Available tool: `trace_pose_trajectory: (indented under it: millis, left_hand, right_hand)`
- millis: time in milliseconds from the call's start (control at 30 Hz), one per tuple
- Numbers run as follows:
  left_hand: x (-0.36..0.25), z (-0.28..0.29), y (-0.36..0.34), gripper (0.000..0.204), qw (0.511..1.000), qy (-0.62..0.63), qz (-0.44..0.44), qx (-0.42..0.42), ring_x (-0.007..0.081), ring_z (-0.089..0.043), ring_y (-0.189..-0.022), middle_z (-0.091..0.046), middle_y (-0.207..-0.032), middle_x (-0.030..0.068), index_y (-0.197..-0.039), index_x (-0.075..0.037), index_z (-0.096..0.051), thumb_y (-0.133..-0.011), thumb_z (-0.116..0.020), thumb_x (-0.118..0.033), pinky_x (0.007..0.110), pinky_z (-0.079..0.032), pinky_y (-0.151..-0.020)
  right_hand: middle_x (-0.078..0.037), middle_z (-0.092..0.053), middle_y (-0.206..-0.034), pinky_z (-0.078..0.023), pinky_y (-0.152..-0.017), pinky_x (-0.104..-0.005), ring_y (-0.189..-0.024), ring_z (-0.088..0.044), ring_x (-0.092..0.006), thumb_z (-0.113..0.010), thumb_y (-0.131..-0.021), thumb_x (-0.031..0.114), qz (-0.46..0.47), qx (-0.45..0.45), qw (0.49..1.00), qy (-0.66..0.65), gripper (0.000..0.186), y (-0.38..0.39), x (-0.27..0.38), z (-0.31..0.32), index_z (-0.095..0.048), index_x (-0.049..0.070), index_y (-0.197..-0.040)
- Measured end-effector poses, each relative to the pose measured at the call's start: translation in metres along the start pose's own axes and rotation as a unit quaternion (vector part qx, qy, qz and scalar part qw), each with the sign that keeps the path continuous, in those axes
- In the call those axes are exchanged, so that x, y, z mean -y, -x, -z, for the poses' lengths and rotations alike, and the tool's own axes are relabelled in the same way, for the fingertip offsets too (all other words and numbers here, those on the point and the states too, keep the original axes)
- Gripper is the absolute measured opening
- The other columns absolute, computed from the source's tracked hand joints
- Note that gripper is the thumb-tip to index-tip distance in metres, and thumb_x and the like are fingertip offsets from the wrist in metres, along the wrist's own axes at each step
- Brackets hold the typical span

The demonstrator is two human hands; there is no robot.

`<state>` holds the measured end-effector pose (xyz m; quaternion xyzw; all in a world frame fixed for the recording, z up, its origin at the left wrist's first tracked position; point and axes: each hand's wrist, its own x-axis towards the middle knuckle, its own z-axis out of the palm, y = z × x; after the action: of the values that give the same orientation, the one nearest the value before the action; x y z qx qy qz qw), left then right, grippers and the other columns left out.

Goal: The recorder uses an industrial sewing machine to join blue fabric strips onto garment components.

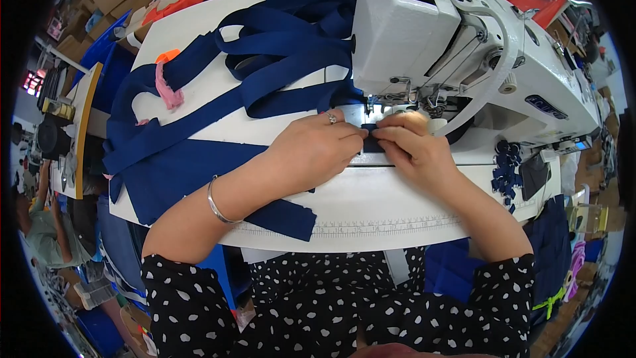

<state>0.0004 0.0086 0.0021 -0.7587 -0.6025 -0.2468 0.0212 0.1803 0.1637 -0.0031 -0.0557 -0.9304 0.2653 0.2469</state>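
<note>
A small piece of navy fabric lies at the front of the white sewing machine, just before the needle and presser foot. From the left, my left hand pinches its edge, fingertips close together. My right hand grips it from the other side with thumb and fingers closed. The fingers partly cover the piece, so its full shape is hidden. Long navy fabric strips lie looped to the left of the needle, and a wider navy panel rests under and beyond my left forearm.
A pink scrap and an orange scrap lie on the white table. Small navy pieces hang in a cluster at the right. A ruler scale runs along the front edge. Another person is far left.
</note>
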Motion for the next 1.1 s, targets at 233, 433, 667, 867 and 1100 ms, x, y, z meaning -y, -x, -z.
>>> trace_pose_trajectory:
  millis: [233, 433, 667, 867, 1100]
  left_hand:
    - [0.000, 0.001, -0.001, 0.009, 1.000, 0.017, 0.007, 0.009, 0.0244, -0.066, -0.095, -0.073, -0.108, 0.0023, -0.085, -0.008, -0.065, -0.084, -0.072, -0.013, 0.034, -0.054, -0.086]
    - [-0.002, 0.001, 0.000, 0.008, 1.000, 0.007, 0.006, 0.000, 0.0242, -0.066, -0.095, -0.071, -0.110, 0.0027, -0.087, -0.008, -0.067, -0.084, -0.072, -0.013, 0.034, -0.054, -0.085]
    - [-0.005, 0.003, 0.000, 0.008, 0.999, 0.018, 0.045, 0.018, 0.0241, -0.066, -0.096, -0.071, -0.109, 0.0028, -0.089, -0.008, -0.069, -0.084, -0.072, -0.013, 0.034, -0.055, -0.083]
    - [-0.002, 0.000, 0.001, 0.006, 0.999, 0.026, 0.032, -0.005, 0.0241, -0.067, -0.095, -0.071, -0.108, 0.0030, -0.087, -0.008, -0.069, -0.085, -0.071, -0.013, 0.034, -0.055, -0.082]
    - [-0.006, 0.003, 0.000, 0.006, 0.998, 0.030, 0.060, 0.006, 0.0248, -0.066, -0.095, -0.069, -0.102, 0.0033, -0.086, -0.007, -0.070, -0.084, -0.072, -0.012, 0.034, -0.056, -0.079]
  right_hand:
    - [-0.010, -0.074, -0.101, -0.057, -0.075, -0.0359, -0.083, -0.071, -0.0284, -0.075, -0.081, 0.003, 0.013, -0.033, 0.999, -0.002, 0.010, 0.002, 0.000, 0.001, -0.072, 0.004, -0.090]
    - [-0.009, -0.075, -0.100, -0.058, -0.070, -0.0337, -0.078, -0.072, -0.0250, -0.077, -0.079, 0.003, 0.049, -0.042, 0.998, 0.009, 0.012, 0.001, -0.003, -0.001, -0.072, 0.004, -0.091]
    - [-0.008, -0.075, -0.097, -0.058, -0.069, -0.0326, -0.079, -0.073, -0.0234, -0.079, -0.077, 0.004, 0.071, -0.036, 0.996, 0.029, 0.012, 0.001, -0.005, -0.001, -0.073, 0.004, -0.087]
    - [-0.007, -0.076, -0.102, -0.056, -0.073, -0.0301, -0.085, -0.071, -0.0219, -0.082, -0.073, 0.003, 0.083, -0.044, 0.995, 0.030, 0.019, 0.003, -0.009, -0.004, -0.075, 0.005, -0.090]
    - [-0.008, -0.076, -0.102, -0.054, -0.076, -0.0307, -0.087, -0.071, -0.0227, -0.081, -0.074, 0.002, 0.093, -0.041, 0.995, 0.023, 0.018, 0.001, -0.009, -0.004, -0.075, 0.004, -0.091]
